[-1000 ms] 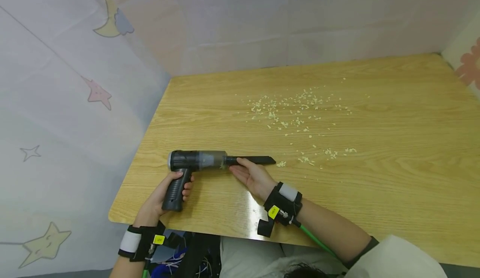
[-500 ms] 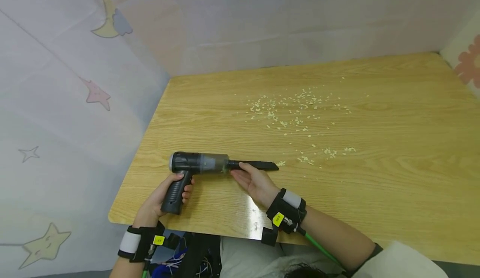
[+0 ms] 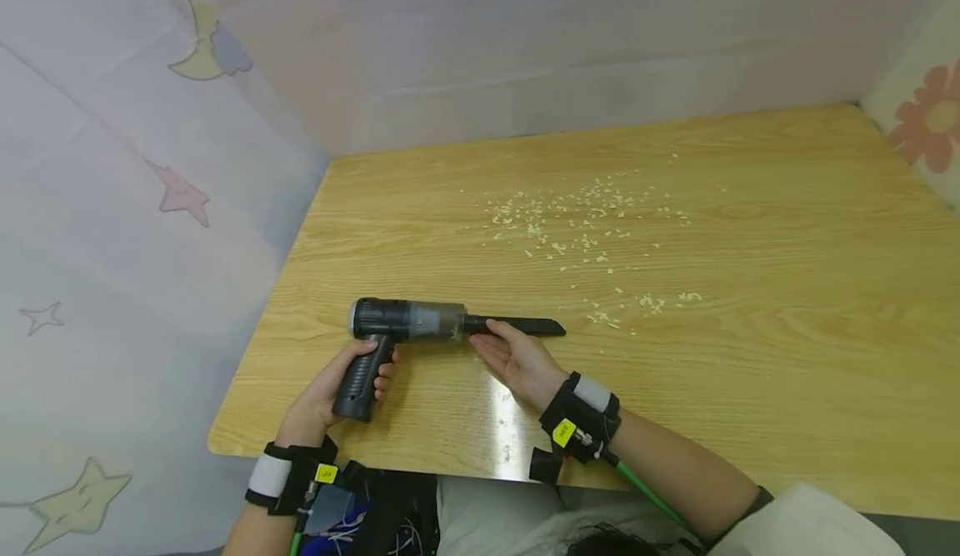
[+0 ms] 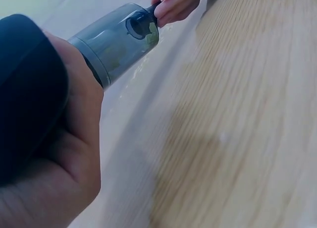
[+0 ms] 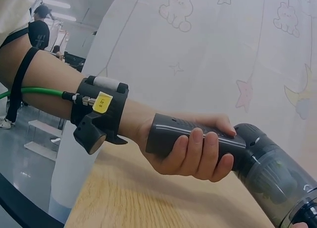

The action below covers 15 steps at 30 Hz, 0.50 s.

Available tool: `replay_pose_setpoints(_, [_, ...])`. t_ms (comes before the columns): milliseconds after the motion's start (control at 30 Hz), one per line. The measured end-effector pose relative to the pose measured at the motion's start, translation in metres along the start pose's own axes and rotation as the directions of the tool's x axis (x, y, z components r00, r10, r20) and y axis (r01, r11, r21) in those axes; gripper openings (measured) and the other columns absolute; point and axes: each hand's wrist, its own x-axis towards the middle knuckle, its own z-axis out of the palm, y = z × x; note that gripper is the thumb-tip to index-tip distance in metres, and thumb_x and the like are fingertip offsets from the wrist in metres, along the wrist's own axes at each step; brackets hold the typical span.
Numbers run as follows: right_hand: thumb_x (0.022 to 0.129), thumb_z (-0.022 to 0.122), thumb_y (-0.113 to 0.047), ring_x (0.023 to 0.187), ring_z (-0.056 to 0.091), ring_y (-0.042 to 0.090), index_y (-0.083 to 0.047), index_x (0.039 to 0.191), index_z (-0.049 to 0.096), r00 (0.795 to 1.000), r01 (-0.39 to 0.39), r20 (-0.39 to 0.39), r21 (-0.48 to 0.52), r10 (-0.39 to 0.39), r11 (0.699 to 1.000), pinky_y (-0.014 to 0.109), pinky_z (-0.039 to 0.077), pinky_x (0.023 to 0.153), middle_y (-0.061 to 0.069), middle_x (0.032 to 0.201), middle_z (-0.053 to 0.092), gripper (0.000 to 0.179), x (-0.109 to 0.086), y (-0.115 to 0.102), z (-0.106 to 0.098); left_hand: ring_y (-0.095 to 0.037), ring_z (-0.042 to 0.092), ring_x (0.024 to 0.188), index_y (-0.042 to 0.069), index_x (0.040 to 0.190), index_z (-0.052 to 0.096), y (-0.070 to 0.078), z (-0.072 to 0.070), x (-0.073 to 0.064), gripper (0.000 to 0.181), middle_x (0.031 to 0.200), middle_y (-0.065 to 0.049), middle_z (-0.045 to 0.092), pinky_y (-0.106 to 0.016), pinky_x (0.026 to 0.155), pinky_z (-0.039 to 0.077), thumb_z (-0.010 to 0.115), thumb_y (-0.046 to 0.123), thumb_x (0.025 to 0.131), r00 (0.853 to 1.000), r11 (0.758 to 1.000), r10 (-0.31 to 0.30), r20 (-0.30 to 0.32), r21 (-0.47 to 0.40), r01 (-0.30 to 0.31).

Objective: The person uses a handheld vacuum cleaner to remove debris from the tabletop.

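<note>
A black handheld vacuum cleaner (image 3: 382, 320) lies across the front left of the head view, its slim nozzle (image 3: 542, 326) pointing right. My left hand (image 3: 324, 391) grips its ribbed handle, fingers wrapped round it, as the right wrist view shows on the handle (image 5: 171, 136). With thumb and fingers, my right hand (image 3: 521, 366) holds the nozzle near its base. Some pale bits show inside the clear dust cup (image 4: 116, 42). Small pale scraps (image 3: 534, 229) are scattered over the table behind the nozzle, and a few small clusters (image 3: 651, 303) lie right of its tip.
The wooden table (image 3: 787, 356) ends at a front edge close to the person's lap. Printed cloth walls (image 3: 480, 47) stand at the back and left. A green cable (image 3: 645, 485) runs from the right wrist strap. Other people are in the background of the right wrist view.
The vacuum cleaner and both hands have shifted slightly right. The small cluster of scraps at the nozzle tip no longer shows. The head view has turned a little.
</note>
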Motion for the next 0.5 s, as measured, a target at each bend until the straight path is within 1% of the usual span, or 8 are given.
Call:
replay_pose_setpoints(67, [0.101,0.043,-0.012,0.104,0.065,0.022,-0.004,0.120,0.049,1.000,0.001,0.008,0.003,-0.001,1.000,0.025,0.043,0.105,0.012,0.099,0.063,0.022,0.001,-0.001,0.000,-0.006,0.060,0.071,0.009,0.108,0.052,0.000,-0.001,0.002,0.043,0.083,0.003,0.060,-0.017,0.066,0.052,0.013,0.029,0.104,1.000,1.000,0.004,-0.007,0.005,-0.004])
replay_pose_setpoints(133, [0.101,0.042,-0.012,0.116,0.060,0.030,-0.002,0.126,0.046,1.000,0.003,0.003,0.010,-0.003,1.000,0.025,0.042,0.106,0.017,0.110,0.059,0.027,0.001,-0.002,0.000,-0.006,0.060,0.071,0.009,0.108,0.052,0.001,0.000,0.002,0.043,0.083,0.003,0.060,-0.018,0.066,0.052,0.014,0.028,0.104,1.000,1.000,0.005,-0.008,0.008,-0.005])
replay_pose_setpoints(200, [0.102,0.040,-0.012,0.131,0.047,0.035,0.000,0.135,0.040,1.000,0.006,-0.001,0.002,-0.006,1.000,0.026,0.041,0.107,0.023,0.124,0.051,0.035,0.000,-0.001,0.001,-0.006,0.060,0.071,0.009,0.107,0.053,0.001,0.001,0.002,0.044,0.083,0.003,0.060,-0.018,0.066,0.053,0.013,0.027,0.104,1.000,1.000,0.006,-0.001,0.008,-0.006])
replay_pose_setpoints(233, [0.102,0.039,-0.012,0.137,0.040,0.035,0.001,0.139,0.036,1.000,0.009,0.001,0.001,-0.009,1.000,0.026,0.040,0.108,0.025,0.132,0.045,0.040,-0.001,0.000,0.001,-0.006,0.060,0.070,0.009,0.107,0.053,0.001,0.002,0.002,0.044,0.083,0.003,0.060,-0.018,0.066,0.053,0.013,0.026,0.104,1.000,1.000,0.005,0.001,0.012,-0.005])
replay_pose_setpoints(300, [0.102,0.039,-0.012,0.140,0.035,0.034,0.002,0.145,0.028,1.000,0.018,-0.001,-0.001,-0.018,1.000,0.026,0.038,0.109,0.029,0.140,0.038,0.046,-0.005,0.002,0.001,-0.005,0.060,0.070,0.009,0.107,0.053,0.001,0.005,0.002,0.044,0.083,0.003,0.060,-0.017,0.066,0.053,0.013,0.025,0.104,1.000,1.000,0.002,-0.001,0.021,-0.002])
replay_pose_setpoints(333, [0.102,0.038,-0.012,0.140,0.035,0.034,0.003,0.146,0.025,1.000,0.026,-0.002,-0.010,-0.026,1.000,0.026,0.037,0.110,0.030,0.143,0.035,0.048,-0.007,0.003,0.000,-0.005,0.060,0.070,0.009,0.106,0.053,0.000,0.007,0.002,0.043,0.083,0.003,0.060,-0.017,0.066,0.053,0.014,0.025,0.104,1.000,1.000,-0.001,-0.001,0.025,0.001])
replay_pose_setpoints(400, [0.102,0.037,-0.012,0.141,0.033,0.033,0.003,0.147,0.023,0.999,0.036,-0.003,-0.007,-0.036,0.999,0.026,0.036,0.111,0.029,0.147,0.030,0.049,-0.012,0.004,-0.002,-0.004,0.060,0.070,0.009,0.106,0.053,0.000,0.009,0.004,0.042,0.082,0.004,0.060,-0.016,0.066,0.053,0.015,0.025,0.104,1.000,0.999,-0.006,-0.001,0.040,0.006])
replay_pose_setpoints(500, [0.102,0.037,-0.012,0.142,0.031,0.032,0.003,0.148,0.020,0.999,0.053,-0.005,0.002,-0.053,0.999,0.026,0.035,0.112,0.028,0.149,0.026,0.051,-0.019,0.004,-0.007,-0.003,0.059,0.069,0.010,0.107,0.053,-0.002,0.012,0.009,0.039,0.082,0.005,0.059,-0.016,0.065,0.052,0.018,0.025,0.104,1.000,0.998,-0.010,0.003,0.062,0.010])
